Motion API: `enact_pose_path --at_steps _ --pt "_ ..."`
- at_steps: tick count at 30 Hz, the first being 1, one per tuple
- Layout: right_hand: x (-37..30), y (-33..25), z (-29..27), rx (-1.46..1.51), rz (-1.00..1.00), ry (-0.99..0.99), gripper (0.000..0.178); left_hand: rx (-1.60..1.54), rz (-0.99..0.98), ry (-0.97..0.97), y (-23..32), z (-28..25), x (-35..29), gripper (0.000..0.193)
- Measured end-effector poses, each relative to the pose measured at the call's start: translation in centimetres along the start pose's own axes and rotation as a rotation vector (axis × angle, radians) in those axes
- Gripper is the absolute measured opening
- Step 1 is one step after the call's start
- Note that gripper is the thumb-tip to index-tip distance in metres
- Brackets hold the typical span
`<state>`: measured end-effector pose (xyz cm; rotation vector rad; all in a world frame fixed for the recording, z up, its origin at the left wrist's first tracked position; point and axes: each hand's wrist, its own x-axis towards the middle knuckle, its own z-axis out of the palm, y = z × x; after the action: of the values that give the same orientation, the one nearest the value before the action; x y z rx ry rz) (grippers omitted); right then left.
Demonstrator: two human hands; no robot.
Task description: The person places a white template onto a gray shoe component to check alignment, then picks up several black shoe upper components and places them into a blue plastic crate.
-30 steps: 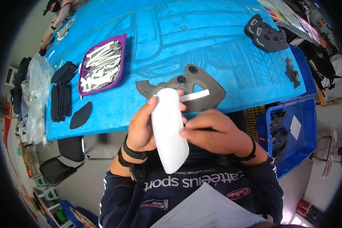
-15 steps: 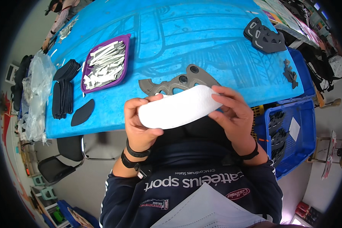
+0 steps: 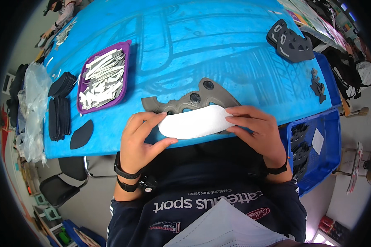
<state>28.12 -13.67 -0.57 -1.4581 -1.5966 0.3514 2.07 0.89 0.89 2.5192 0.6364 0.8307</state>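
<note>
A white, rounded pad (image 3: 196,123) is stretched level between my two hands near the table's front edge. My left hand (image 3: 141,136) pinches its left end, with the thumb below and fingers above. My right hand (image 3: 255,131) grips the right end between thumb and fingertips. Just behind the pad lies a dark grey moulded plate (image 3: 177,105) with cut-out openings and round black inserts; the pad hides its near part. To the left, a single dark leaf-shaped pad (image 3: 81,134) lies on the blue table covering (image 3: 160,82).
A purple tub (image 3: 125,78) of white and grey strips stands left, beside stacks of dark pads (image 3: 59,118). Black perforated plates (image 3: 290,43) lie far right, near dark scraps (image 3: 317,85). Blue crates (image 3: 336,148) stand right of the table. Another person (image 3: 64,16) is at the far left.
Both hands have lowered the white pad toward the table, closer over the grey plate. The pad has levelled out from its tilt. My left hand's fingers have straightened along its end.
</note>
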Motion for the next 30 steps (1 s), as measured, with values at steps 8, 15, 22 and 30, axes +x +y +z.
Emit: enact_pose_path --at_steps 8,15,22,30 --pt "1.6 1.0 0.5 -0.203 -0.077 -0.067 0.023 0.068 -0.068 -0.046 -0.7 0.8 0.9 0.052" --pt "2.0 0.9 1.0 -0.283 -0.097 -0.052 0.026 0.116 -0.097 -0.071 -1.0 0.8 1.0 0.049" --pt "2.0 1.0 1.0 -0.296 -0.076 -0.089 0.03 0.075 -0.077 -0.109 -1.2 0.6 1.1 0.052" --pt "2.0 0.9 1.2 -0.303 -0.078 -0.083 0.033 0.073 -0.096 -0.135 -1.3 0.6 1.4 0.041"
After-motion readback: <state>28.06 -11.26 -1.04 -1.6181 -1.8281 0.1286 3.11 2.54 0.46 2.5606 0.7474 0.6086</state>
